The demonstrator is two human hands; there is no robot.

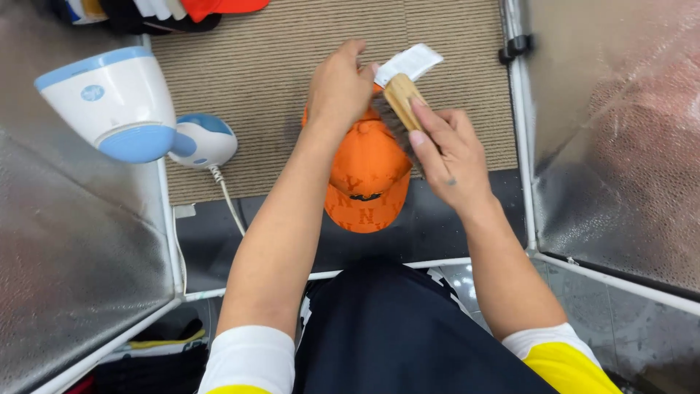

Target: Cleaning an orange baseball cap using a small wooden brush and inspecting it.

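Over the ribbed tan mat (292, 66) on the worktop (452, 226), the left hand (339, 87) holds an orange cap (368, 171) at its far end, its grip closed on the crown near a white tag (412, 62). The right hand (448, 157) is closed around a wooden-backed brush (402, 98), with the forefinger laid along the handle and the bristles set against the cap's cloth. Judging by this, the step in hand is brushing the cap's surface. The next stroke seems to call for a firm hold from the left hand and light, even pressure along the panel. The cap is bright orange with a woven letter pattern, its rear opening towards the person. A blue and white steamer (117, 98) sits at the left, well apart.
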